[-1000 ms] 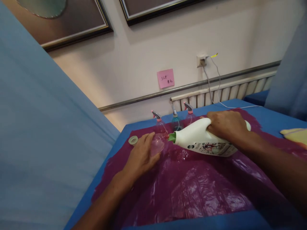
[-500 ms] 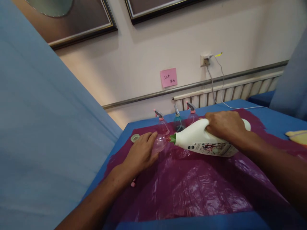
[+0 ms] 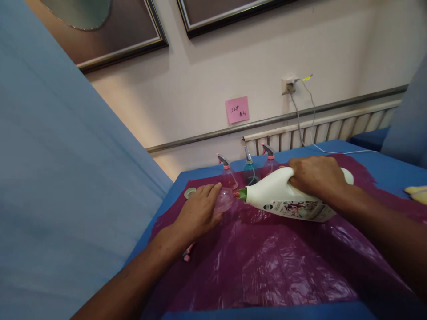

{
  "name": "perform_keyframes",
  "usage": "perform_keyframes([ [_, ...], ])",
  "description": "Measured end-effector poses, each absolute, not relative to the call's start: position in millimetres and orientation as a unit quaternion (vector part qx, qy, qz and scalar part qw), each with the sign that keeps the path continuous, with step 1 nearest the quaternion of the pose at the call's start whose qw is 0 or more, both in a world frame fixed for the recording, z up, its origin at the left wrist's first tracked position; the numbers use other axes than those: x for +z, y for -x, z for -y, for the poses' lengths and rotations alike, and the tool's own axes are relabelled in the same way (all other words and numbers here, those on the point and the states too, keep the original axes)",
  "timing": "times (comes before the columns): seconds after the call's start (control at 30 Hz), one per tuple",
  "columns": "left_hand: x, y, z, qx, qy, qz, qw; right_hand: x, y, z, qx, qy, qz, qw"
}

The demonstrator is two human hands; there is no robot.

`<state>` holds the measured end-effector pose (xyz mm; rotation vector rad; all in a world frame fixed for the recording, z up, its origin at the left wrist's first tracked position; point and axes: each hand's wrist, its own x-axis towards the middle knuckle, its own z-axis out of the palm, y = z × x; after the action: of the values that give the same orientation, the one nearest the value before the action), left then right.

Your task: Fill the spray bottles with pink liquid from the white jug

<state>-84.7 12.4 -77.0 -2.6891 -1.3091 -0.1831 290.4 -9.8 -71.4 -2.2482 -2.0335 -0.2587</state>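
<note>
My right hand (image 3: 316, 178) grips the handle of a white detergent jug (image 3: 283, 201), tipped on its side with its green spout (image 3: 241, 194) pointing left. The spout meets the mouth of a small clear pink bottle (image 3: 224, 200), which my left hand (image 3: 196, 213) holds tilted over a magenta plastic sheet (image 3: 267, 262). A pale green cap (image 3: 190, 192) lies just beyond my left hand. A pink spray head (image 3: 187, 254) lies on the sheet beside my left wrist.
Three spray bottles (image 3: 248, 166) with pink and grey triggers stand at the table's far edge by a radiator. A blue cloth (image 3: 50, 178) hangs at the left. A white cable (image 3: 320, 146) runs from a wall socket onto the blue table. A yellow object (image 3: 416, 194) lies far right.
The view has drifted so everything sits slightly to the right. Both hands keep their grips and the spout stays at the small bottle's mouth. The pink spray head has come into view.
</note>
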Motion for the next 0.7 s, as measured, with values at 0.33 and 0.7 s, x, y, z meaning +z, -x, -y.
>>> perform_keyframes([
  [0.33,-69,82,-10,-0.017,0.901,0.424,0.092,-72,-286,6,-0.081,0.726,0.681,0.047],
  [0.7,-67,77,-9,-0.025,0.9,0.427,0.083,-70,-285,7,-0.084,0.722,0.686,0.03],
])
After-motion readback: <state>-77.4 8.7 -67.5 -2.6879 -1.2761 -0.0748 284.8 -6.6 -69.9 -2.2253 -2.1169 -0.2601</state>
